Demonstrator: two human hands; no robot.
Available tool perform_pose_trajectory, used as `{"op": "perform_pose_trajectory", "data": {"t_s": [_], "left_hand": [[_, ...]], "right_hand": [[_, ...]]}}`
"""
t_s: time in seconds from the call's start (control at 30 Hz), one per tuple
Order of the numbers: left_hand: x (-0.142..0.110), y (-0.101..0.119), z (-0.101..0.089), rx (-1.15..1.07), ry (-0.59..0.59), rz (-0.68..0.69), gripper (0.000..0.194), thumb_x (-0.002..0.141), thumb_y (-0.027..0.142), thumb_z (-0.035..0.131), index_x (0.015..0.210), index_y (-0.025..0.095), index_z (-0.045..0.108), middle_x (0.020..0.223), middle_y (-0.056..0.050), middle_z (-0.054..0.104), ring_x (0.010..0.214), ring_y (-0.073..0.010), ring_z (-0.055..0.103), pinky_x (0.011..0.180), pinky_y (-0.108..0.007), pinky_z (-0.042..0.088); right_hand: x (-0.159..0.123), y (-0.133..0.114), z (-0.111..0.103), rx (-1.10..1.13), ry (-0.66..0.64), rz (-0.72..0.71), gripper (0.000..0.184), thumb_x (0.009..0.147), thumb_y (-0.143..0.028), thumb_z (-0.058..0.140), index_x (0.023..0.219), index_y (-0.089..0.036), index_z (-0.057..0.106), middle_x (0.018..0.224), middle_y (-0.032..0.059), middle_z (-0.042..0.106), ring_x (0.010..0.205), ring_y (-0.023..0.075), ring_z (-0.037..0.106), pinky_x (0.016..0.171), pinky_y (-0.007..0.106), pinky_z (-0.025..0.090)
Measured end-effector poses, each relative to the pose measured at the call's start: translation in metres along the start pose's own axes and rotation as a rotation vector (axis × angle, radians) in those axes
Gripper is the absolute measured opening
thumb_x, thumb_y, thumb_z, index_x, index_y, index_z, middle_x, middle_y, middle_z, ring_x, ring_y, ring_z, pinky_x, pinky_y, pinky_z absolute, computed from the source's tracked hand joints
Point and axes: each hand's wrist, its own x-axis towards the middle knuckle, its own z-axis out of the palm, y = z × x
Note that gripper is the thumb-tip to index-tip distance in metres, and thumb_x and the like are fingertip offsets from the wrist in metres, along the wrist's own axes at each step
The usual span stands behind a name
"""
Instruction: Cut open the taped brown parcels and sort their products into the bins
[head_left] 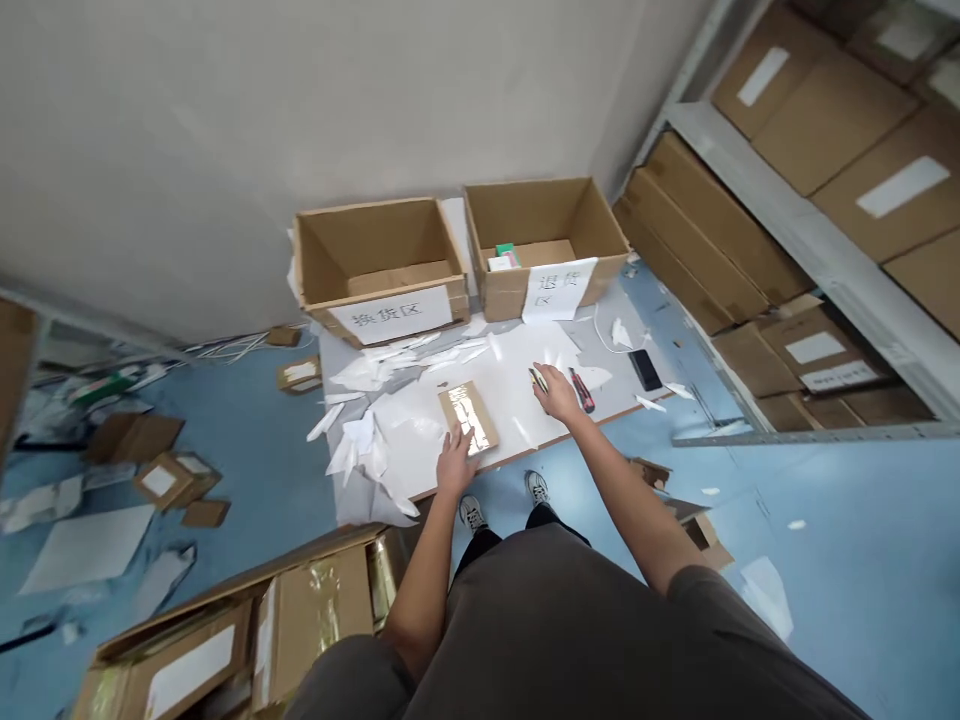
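On the white-covered table a small cardboard box [484,425] lies flat, with a shiny, white-labelled top. My left hand [454,462] holds its near left corner, fingers over the top. To the right, my right hand [556,393] is closed around a small yellow and black utility knife [538,380], low over the table. Just beside that hand lies a red and black utility knife [581,390]. A dark phone [645,370] with a white cable rests farther right.
Two open cartons with handwritten signs stand at the back: the left carton [375,295] and the right carton [499,295], which contains small packages. Torn paper [360,450] litters the table's left. A large box of parcels [322,600] sits near left; shelving [847,270] stands right.
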Motion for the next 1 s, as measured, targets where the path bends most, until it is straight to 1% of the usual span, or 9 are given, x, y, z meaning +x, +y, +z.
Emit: {"op": "perform_pose_trajectory", "data": {"t_s": [0.1,0.2,0.43,0.57,0.67,0.73,0.83,0.9,1.0], "left_hand": [[0.004,0.012,0.012,0.028,0.112,-0.037,0.071,0.096,0.036,0.064,0.164,0.034,0.044,0.178,-0.004,0.027,0.161,-0.0377,0.03,0.125,-0.056,0.042],[0.013,0.031,0.019,0.052,0.166,-0.092,0.068,0.098,0.036,0.062,0.164,0.032,0.045,0.179,-0.005,0.026,0.161,-0.0392,0.029,0.126,-0.059,0.039],[0.023,0.067,0.035,0.056,0.229,-0.348,0.072,0.098,0.042,0.066,0.165,0.029,0.044,0.18,-0.007,0.021,0.155,-0.0442,0.033,0.122,-0.061,0.043],[0.018,0.08,0.041,0.047,0.225,-0.379,0.087,0.093,0.054,0.071,0.169,0.028,0.037,0.181,-0.009,0.018,0.158,-0.0461,0.029,0.124,-0.061,0.04],[0.018,0.078,0.033,0.031,0.24,-0.368,0.08,0.095,0.059,0.068,0.164,0.026,0.045,0.176,-0.01,0.031,0.159,-0.0445,0.03,0.127,-0.059,0.037],[0.023,0.067,0.021,-0.013,0.279,-0.359,0.066,0.098,0.054,0.064,0.157,0.025,0.055,0.172,-0.01,0.04,0.156,-0.0399,0.037,0.127,-0.054,0.039],[0.036,0.037,-0.007,-0.059,0.365,-0.349,0.06,0.099,0.045,0.066,0.154,0.025,0.056,0.174,-0.009,0.036,0.156,-0.0345,0.04,0.126,-0.048,0.041],[0.049,0.012,-0.027,-0.075,0.339,-0.322,0.078,0.092,0.043,0.076,0.162,0.025,0.046,0.178,-0.01,0.027,0.159,-0.0349,0.036,0.128,-0.047,0.039],[0.067,-0.019,-0.048,-0.109,0.172,-0.257,0.106,0.082,0.04,0.087,0.169,0.021,0.03,0.179,-0.013,0.024,0.161,-0.0347,0.032,0.129,-0.045,0.036]], "right_hand": [[-0.016,0.04,-0.012,0.003,0.048,0.096,0.057,0.103,-0.028,0.048,0.159,-0.019,0.049,0.15,0.0146,0.059,0.142,0.0293,0.051,0.12,0.046,0.042],[-0.019,0.079,-0.005,0.023,0.018,0.175,0.056,0.102,-0.03,0.05,0.157,-0.018,0.051,0.149,0.0156,0.06,0.141,0.031,0.052,0.12,0.048,0.042],[0.02,0.123,0.063,0.0,-0.257,0.232,0.047,0.106,-0.036,0.051,0.147,-0.014,0.059,0.142,0.0193,0.065,0.135,0.0318,0.056,0.113,0.042,0.045],[0.038,0.124,0.1,-0.076,-0.368,0.36,0.042,0.106,-0.041,0.058,0.137,-0.012,0.061,0.134,0.0228,0.066,0.129,0.0324,0.057,0.104,0.038,0.046],[0.048,0.124,0.114,-0.074,-0.364,0.364,0.032,0.103,-0.032,0.063,0.127,-0.011,0.061,0.136,0.0241,0.063,0.131,0.0318,0.053,0.103,0.037,0.044],[0.055,0.122,0.113,-0.051,-0.379,0.338,0.023,0.103,-0.026,0.06,0.121,-0.011,0.061,0.131,0.0242,0.065,0.125,0.0305,0.056,0.099,0.036,0.045],[0.064,0.109,0.101,-0.011,-0.396,0.304,0.021,0.106,-0.026,0.052,0.121,-0.013,0.057,0.116,0.0206,0.071,0.104,0.027,0.064,0.085,0.034,0.047],[0.067,0.09,0.089,0.014,-0.385,0.276,0.024,0.107,-0.031,0.05,0.124,-0.015,0.054,0.108,0.0163,0.074,0.094,0.0251,0.067,0.079,0.031,0.048],[0.067,0.043,0.076,0.082,-0.391,0.187,0.03,0.108,-0.037,0.048,0.132,-0.018,0.051,0.101,0.0095,0.076,0.088,0.0229,0.071,0.078,0.029,0.052]]}}
